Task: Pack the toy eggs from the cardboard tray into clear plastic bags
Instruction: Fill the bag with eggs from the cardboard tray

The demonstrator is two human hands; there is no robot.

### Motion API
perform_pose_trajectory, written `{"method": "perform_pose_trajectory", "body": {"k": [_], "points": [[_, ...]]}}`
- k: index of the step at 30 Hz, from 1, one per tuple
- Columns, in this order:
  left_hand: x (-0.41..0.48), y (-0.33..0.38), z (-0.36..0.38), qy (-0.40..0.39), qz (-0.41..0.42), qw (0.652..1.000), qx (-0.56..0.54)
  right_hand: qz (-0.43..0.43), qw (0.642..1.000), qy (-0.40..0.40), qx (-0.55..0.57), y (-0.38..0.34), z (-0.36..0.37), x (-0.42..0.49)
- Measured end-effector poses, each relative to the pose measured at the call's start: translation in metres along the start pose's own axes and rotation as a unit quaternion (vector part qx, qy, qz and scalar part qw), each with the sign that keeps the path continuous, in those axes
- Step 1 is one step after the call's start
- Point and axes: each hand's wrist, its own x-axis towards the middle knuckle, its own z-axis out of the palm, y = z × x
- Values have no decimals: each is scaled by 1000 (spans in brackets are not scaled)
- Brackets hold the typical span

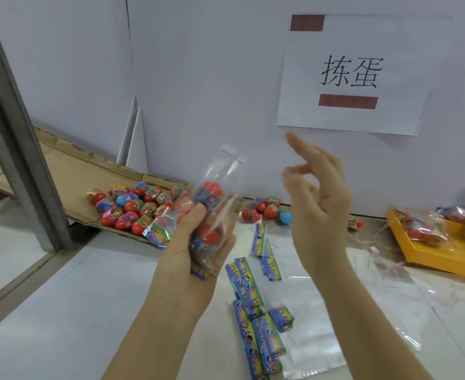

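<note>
— Fingers (pixel 195 218) of my left hand (pixel 182 259) curl round a clear bag (pixel 220 171) holding two red-topped eggs (pixel 210 190); my right hand (pixel 319 204) hangs loose, holding nothing.
— And the surface?
— White table (pixel 61 297), white wall (pixel 198 78) behind. A paper sign (pixel 352 72) reads "拣蛋". Loose eggs (pixel 132 207), red and blue with printed wraps, lie in the cardboard tray (pixel 69 171), far left.

White panel wall (pixel 198 78), taped paper sign (pixel 349 75) with 2 dark strips, grey metal post (pixel 20 138), white tabletop (pixel 61 311).
</note>
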Motion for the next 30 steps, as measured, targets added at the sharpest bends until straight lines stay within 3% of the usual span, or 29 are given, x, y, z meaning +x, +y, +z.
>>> {"method": "perform_pose_trajectory", "body": {"k": [1, 2, 4, 6, 8, 11, 13, 17, 21, 23, 26, 28, 30], "points": [[1, 4, 0, 4, 10, 1000, -15, 20, 999, 37, 17, 6, 6, -5], [1, 8, -1, 7, 21, 999, -25, 50, 998, 24, 7, 14, 13, -10], [2, 15, -2, 9, 36, 999, -37, 111, 977, -129, -129, 37, 27, -23], [4, 18, -5, 13, 43, 998, -44, 125, 914, -297, -247, 62, 41, -38], [4, 17, -6, 22, 47, 998, -45, 117, 868, -383, -293, 78, 53, -50], [4, 16, -6, 31, 47, 997, -43, 108, 830, -431, -336, 93, 64, -58], [5, 17, -6, 34, 50, 997, -42, 127, 838, -414, -331, 99, 68, -52], [5, 21, -6, 8, 58, 998, -36, 190, 889, -298, -292, 102, 80, -26], [5, 16, -7, 5, 52, 998, -25, 194, 847, -296, -396, 102, 95, -18], [7, 14, -9, 9, 51, 999, -15, 158, 849, -298, -408, 102, 97, -19], [8, 13, -9, -13, 49, 999, -7, 197, 911, -252, -260, 96, 89, -23], [8, 12, -9, -20, 49, 999, -3, 278, 950, -118, -76, 83, 74, -20], [7, 10, -7, -25, 49, 998, 14, 303, 950, 10, 76, 62, 52, -9]]}}
